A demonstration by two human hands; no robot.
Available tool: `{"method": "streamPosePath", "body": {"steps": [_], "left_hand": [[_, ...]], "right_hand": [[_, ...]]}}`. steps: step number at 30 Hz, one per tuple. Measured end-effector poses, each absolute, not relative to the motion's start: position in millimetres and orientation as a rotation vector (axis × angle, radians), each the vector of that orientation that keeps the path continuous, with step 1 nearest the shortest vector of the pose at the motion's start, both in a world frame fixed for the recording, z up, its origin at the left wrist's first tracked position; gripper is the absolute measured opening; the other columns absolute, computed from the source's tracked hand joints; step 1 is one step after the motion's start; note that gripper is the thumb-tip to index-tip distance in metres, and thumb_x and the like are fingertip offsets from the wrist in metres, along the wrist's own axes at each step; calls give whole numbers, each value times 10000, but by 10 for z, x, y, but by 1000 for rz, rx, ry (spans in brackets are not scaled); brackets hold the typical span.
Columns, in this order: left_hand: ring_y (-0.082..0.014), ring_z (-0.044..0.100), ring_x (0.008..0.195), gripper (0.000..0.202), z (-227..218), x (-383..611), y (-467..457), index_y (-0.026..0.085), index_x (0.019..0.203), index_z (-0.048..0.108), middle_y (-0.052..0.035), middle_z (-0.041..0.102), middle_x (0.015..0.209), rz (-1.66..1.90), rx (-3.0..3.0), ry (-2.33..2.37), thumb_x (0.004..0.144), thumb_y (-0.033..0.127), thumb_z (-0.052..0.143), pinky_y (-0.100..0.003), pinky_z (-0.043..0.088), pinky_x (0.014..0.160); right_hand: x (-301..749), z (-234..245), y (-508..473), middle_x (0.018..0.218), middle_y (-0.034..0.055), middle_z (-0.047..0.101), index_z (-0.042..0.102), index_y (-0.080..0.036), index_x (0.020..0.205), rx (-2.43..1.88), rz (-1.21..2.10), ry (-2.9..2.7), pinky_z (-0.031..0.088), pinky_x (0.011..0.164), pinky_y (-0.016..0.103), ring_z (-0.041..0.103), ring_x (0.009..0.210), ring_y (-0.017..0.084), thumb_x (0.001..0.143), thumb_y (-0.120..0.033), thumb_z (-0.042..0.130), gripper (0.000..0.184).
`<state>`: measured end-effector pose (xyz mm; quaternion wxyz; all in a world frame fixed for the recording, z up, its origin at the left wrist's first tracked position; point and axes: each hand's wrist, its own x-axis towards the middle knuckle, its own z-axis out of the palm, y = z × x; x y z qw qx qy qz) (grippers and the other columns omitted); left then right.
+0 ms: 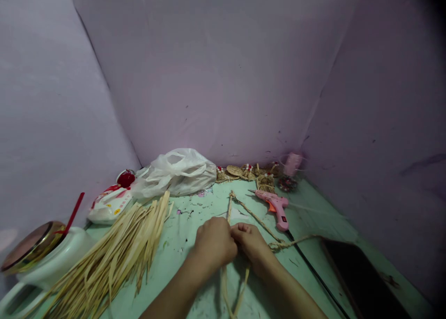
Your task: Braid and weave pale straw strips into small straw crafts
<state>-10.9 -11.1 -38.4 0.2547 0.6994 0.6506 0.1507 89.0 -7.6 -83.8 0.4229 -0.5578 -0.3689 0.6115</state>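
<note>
My left hand point(215, 240) and my right hand point(251, 245) meet over the middle of the table, both closed on a straw cord point(256, 215). The fingertips press together around it, so the exact grip is hidden. From a bend beyond my hands, the twisted cord slants down to the right, past my right hand. Loose straw strands point(240, 291) hang below my hands toward the near edge. To the right of the cord lies a pink glue gun point(277, 207) with an orange trigger.
A bundle of dry straw strips point(114, 254) spreads at the left, near a white mug point(55, 258) with a gold-rimmed lid. Behind stand a white plastic bag point(177, 172), a tissue pack point(110, 205) and woven straw pieces point(266, 182). A dark phone point(362, 277) lies right, beside a black cable point(315, 272).
</note>
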Motion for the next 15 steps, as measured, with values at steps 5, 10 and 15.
{"method": "streamPosePath", "body": {"steps": [5, 10, 15], "left_hand": [[-203, 549, 702, 99, -321, 50, -277, 145, 641, 616, -84, 569, 625, 373, 2007, 1672, 560, 154, 561, -253, 357, 610], [-97, 467, 429, 163, -223, -170, -25, 119, 637, 583, -39, 576, 580, 422, 1608, 1663, 661, 250, 489, -212, 291, 420], [-50, 416, 339, 157, -494, -224, 96, 89, 668, 570, -25, 552, 557, 441, 940, 1228, 657, 213, 474, -168, 265, 323]], "right_hand": [[922, -822, -91, 384, -54, 447, 485, -150, 526, -1264, 1626, -761, 265, 432, 196, 397, 398, 70, 481, -168, 501, 51], [966, -862, -100, 361, -58, 420, 462, -157, 504, -1280, 1642, -848, 200, 389, 198, 338, 342, 53, 529, -234, 535, 109], [1021, -898, -132, 415, -32, 483, 469, -156, 539, -1222, 1629, -915, 252, 417, 203, 406, 381, 70, 589, -313, 549, 183]]}}
